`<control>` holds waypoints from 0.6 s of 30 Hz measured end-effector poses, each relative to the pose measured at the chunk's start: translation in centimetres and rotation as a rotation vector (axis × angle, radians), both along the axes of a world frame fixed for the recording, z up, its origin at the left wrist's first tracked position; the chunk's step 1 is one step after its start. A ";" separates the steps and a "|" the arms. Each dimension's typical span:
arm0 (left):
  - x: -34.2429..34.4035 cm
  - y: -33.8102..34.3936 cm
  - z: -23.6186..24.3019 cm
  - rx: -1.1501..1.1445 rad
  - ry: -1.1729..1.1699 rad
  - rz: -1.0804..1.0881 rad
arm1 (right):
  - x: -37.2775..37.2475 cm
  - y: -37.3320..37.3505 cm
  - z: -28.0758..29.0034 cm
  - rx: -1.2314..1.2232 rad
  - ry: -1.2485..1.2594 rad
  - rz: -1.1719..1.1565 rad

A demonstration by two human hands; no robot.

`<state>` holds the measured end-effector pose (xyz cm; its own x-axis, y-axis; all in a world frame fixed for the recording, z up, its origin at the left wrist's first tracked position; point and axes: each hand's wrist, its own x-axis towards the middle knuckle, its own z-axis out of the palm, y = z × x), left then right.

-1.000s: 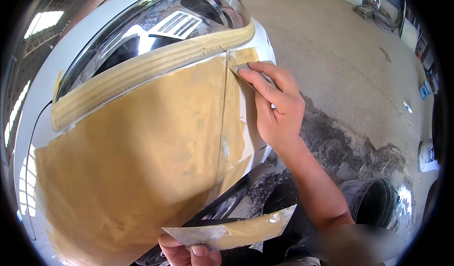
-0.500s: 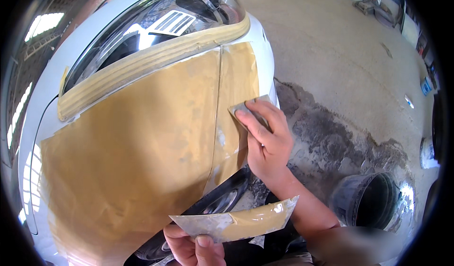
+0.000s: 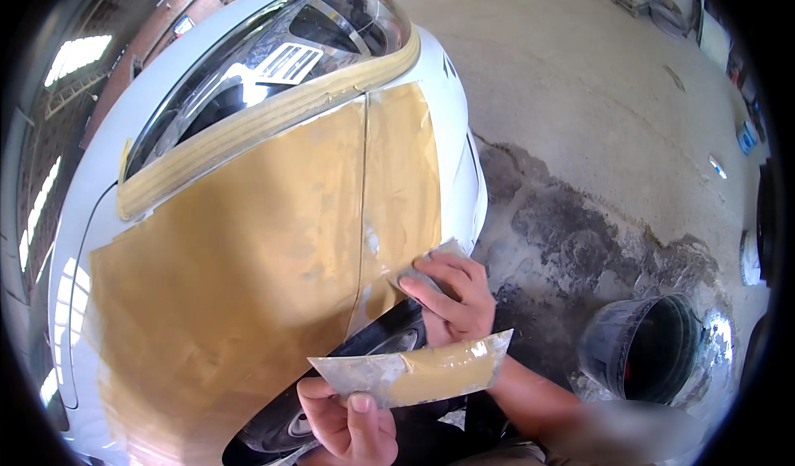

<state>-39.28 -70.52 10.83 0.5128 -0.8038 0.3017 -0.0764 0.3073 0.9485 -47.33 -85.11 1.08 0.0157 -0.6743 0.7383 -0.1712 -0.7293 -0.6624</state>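
the right hand (image 3: pixel 451 296) presses a small grey spreader (image 3: pixel 431 266) flat against the car panel (image 3: pixel 248 284), at the lower edge of the tan filler coat, its grip closed over the blade with the fingers on top. the left hand (image 3: pixel 348 420) pinches a wide flat blade (image 3: pixel 414 371) loaded with filler, held by its lower edge. both blades look thin, light and a little springy. the paste looks soft and sticky. a black bucket (image 3: pixel 646 350) stands on the floor (image 3: pixel 580 93) nearby.

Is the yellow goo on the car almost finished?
Mostly spread: filler covers the panel below the taped headlight. The right hand presses a spreader at its lower edge; the left hand holds a loaded board. Streaks remain uneven.
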 end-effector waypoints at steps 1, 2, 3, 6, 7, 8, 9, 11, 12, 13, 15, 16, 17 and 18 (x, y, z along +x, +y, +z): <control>0.3 -0.1 0.0 0.014 -0.008 -0.015 | -1.2 -0.1 0.4 0.050 -0.028 0.077; 0.4 -0.5 0.0 -0.015 0.002 -0.014 | -2.5 -0.3 1.0 0.096 -0.051 0.152; 0.5 -0.6 -0.1 -0.032 0.021 0.004 | -3.5 -0.6 1.2 0.142 -0.073 0.230; 0.7 -0.1 -0.6 -0.053 0.053 0.058 | -4.5 -5.3 1.5 -0.041 -0.111 -0.027; 0.8 0.1 -0.7 -0.056 0.070 0.046 | -4.4 -6.8 2.7 -0.080 -0.091 -0.042; 0.9 0.0 -0.8 -0.060 0.086 0.023 | -4.4 -8.5 3.6 -0.128 -0.040 -0.047; 0.9 0.0 -0.9 -0.063 0.102 0.000 | -4.4 -9.9 4.3 -0.175 0.010 -0.051; 1.0 0.1 -1.2 -0.047 0.098 0.008 | -3.3 -12.1 5.6 -0.233 0.004 -0.037; 1.1 0.1 -1.3 -0.041 0.093 0.009 | -2.7 -12.9 6.1 -0.263 0.002 -0.031; 1.2 0.1 -1.4 -0.036 0.097 0.019 | -2.0 -13.5 6.5 -0.278 -0.014 -0.031; 1.4 -0.1 -1.5 -0.045 0.085 0.034 | -0.6 -14.4 7.3 -0.307 -0.048 -0.035; 1.6 0.0 -1.5 -0.043 0.082 0.042 | 0.0 -14.7 7.7 -0.306 -0.065 -0.037; 1.7 -0.1 -1.5 -0.041 0.078 0.049 | 0.4 -14.9 8.1 -0.305 -0.082 -0.041; 1.8 -0.3 -1.5 -0.042 0.074 0.050 | 0.7 -15.1 8.5 -0.303 -0.100 -0.045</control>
